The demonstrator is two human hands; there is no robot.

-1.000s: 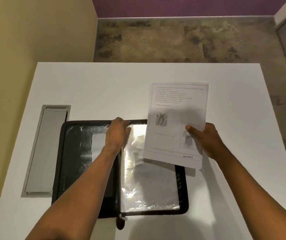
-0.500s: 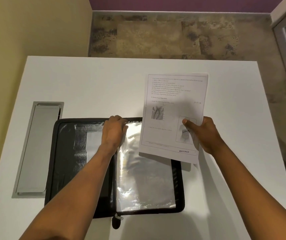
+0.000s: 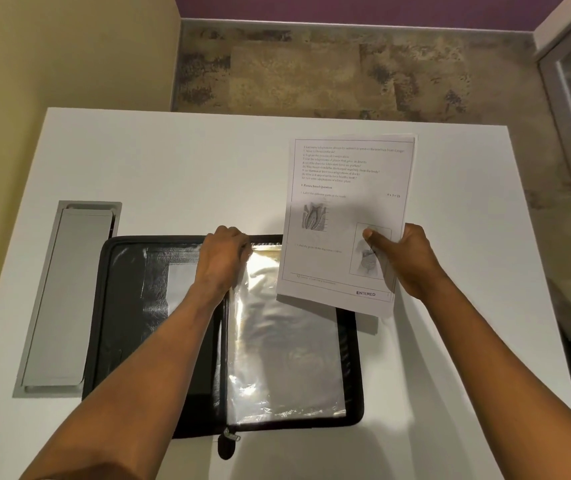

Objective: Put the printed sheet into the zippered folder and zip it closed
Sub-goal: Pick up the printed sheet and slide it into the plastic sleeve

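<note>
Printed sheet (image 3: 344,220) pinched in right hand (image 3: 412,261) grip, poised above zippered folder (image 3: 355,358)'s far right corner; left hand (image 3: 223,261) grip closed on clear sleeve (image 3: 284,341)'s top edge, presumably opening it for insertion.

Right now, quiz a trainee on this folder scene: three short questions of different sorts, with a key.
1. True or false: the zippered folder lies open on the white table.
2. Which hand holds the printed sheet? A) left B) right C) both
3. Fill in: the left hand grips the top edge of the clear plastic ____.

Key: 1 true. 2 B, the right hand pinches the sheet's lower corner. 3 sleeve.
</note>
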